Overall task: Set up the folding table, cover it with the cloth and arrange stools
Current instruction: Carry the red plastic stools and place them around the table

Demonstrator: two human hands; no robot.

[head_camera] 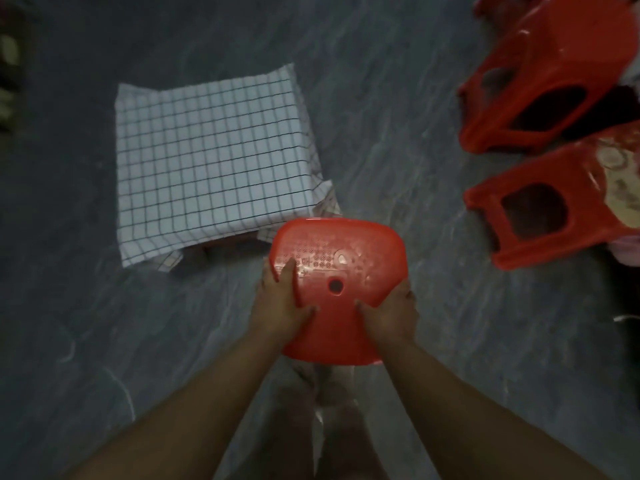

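The left hand (280, 303) and right hand (391, 317) are gripping a red stool (341, 268) by its seat, fingers curling over its left and right edges, just beside the near corner of the checked cloth (214, 157) that is draping the table, its embossed seat markings blurring beyond reading.

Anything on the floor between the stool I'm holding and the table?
Nothing visible. The left hand and right hand grip the stool by the table's near edge; the stool hides the floor under it. Two other stools lie on their sides far right, out of the way.
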